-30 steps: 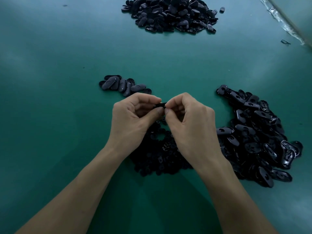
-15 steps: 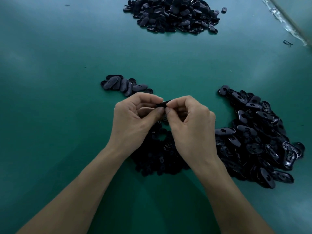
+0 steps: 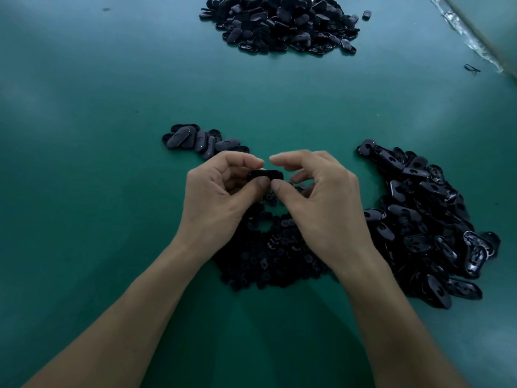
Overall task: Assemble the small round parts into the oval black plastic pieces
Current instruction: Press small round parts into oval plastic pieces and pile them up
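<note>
The left hand (image 3: 221,197) pinches an oval piece (image 3: 265,175) between thumb and forefinger, above the round parts (image 3: 268,253) on the tabletop (image 3: 84,191). The right hand (image 3: 321,203) touches the piece's end with its thumb, forefinger lifted; whether its fingers grip cannot be told.

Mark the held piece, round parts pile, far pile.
held piece (image 3: 265,175): head view, middle of its visible face.
round parts pile (image 3: 268,264): head view, centre of the heap.
far pile (image 3: 282,23): head view, centre.
</note>
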Available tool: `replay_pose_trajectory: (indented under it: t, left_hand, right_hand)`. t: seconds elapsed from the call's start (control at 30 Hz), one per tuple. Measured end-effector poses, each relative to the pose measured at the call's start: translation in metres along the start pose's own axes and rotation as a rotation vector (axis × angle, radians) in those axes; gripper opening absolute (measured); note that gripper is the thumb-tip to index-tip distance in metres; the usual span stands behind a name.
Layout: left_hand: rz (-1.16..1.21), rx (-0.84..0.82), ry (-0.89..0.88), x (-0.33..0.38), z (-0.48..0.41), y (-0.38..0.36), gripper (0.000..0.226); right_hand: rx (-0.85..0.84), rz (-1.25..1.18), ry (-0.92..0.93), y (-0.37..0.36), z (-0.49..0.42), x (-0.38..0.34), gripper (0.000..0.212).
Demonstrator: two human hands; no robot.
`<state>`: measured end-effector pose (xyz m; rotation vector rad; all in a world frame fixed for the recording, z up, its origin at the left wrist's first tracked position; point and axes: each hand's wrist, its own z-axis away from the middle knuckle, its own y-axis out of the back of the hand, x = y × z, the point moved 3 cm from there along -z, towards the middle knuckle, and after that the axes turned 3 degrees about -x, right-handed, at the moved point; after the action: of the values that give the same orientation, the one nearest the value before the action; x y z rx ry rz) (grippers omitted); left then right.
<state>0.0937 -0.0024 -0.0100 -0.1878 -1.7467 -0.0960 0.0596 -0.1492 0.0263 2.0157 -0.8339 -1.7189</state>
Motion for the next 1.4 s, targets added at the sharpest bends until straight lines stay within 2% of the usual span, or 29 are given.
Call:
replay_pose_trajectory:
  t: [0.13, 0.3, 0.63, 1.0, 1.1, 1.17, 1.3, 1.4]
  left_hand:
    - [0.022, -0.035, 0.025, -0.001, 0.001, 0.0, 0.023]
    - [0.058, -0.069, 0.037, -0.002, 0.001, -0.001, 0.03]
    - [0.084, -0.043, 0.051, -0.001, 0.0, -0.002, 0.027]
    - [0.079, 0.016, 0.045, -0.002, 0.002, 0.002, 0.029]
    - [0.055, 0.079, 0.025, -0.003, 0.001, 0.003, 0.024]
    - [0.096, 0.154, 0.023, -0.004, -0.001, 0.007, 0.019]
    - [0.178, 0.25, 0.046, -0.005, -0.005, 0.014, 0.017]
    - [0.307, 0.317, 0.101, -0.009, -0.008, 0.017, 0.021]
  right_hand:
    - [-0.062, -0.094, -0.017, -0.001, -0.002, 0.005, 0.022]
    - [-0.085, -0.144, -0.027, 0.004, -0.004, 0.01, 0.015]
    - [-0.04, -0.179, -0.049, 0.0, -0.001, 0.007, 0.015]
    - [-0.101, -0.162, -0.062, 0.002, -0.002, 0.005, 0.016]
    - [-0.096, -0.07, -0.086, 0.008, -0.002, 0.005, 0.021]
    - [-0.087, 0.078, -0.137, 0.015, -0.003, 0.012, 0.03]
    - [-0.103, 0.499, -0.341, 0.03, -0.004, 0.035, 0.043]
    - [-0.131, 0.607, -0.475, 0.033, -0.003, 0.045, 0.044]
